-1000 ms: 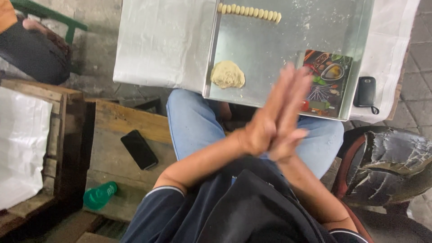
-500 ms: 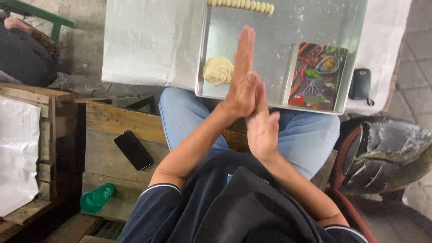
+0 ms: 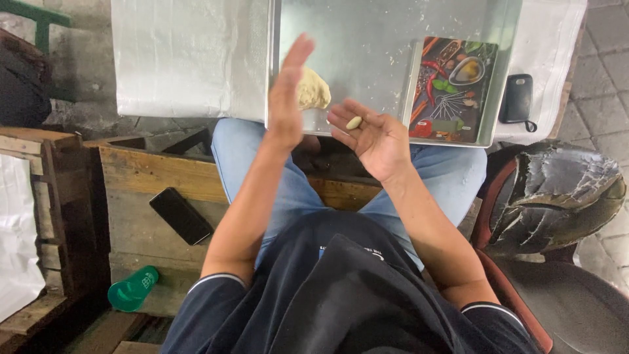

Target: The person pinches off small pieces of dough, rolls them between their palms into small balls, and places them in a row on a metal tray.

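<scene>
Right hand [image 3: 373,134] palm up, fingers loosely cupped, small oval dough piece [image 3: 354,122] resting on the fingers (not clenched). Left hand [image 3: 288,92] flat, upright, holding nothing, at 9 o'clock of the piece. Dough lump [image 3: 313,90] on metal tray [image 3: 367,39], 11 o'clock of the piece.

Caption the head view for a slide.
Seated person's right hand cradles a small dough piece; left hand raised open above a metal tray.

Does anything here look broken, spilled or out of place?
Yes: the dark seat cushion at the right is badly cracked and peeling. A green bottle lies tipped on the wooden pallet, near a black phone. The metal tray looks orderly.
</scene>
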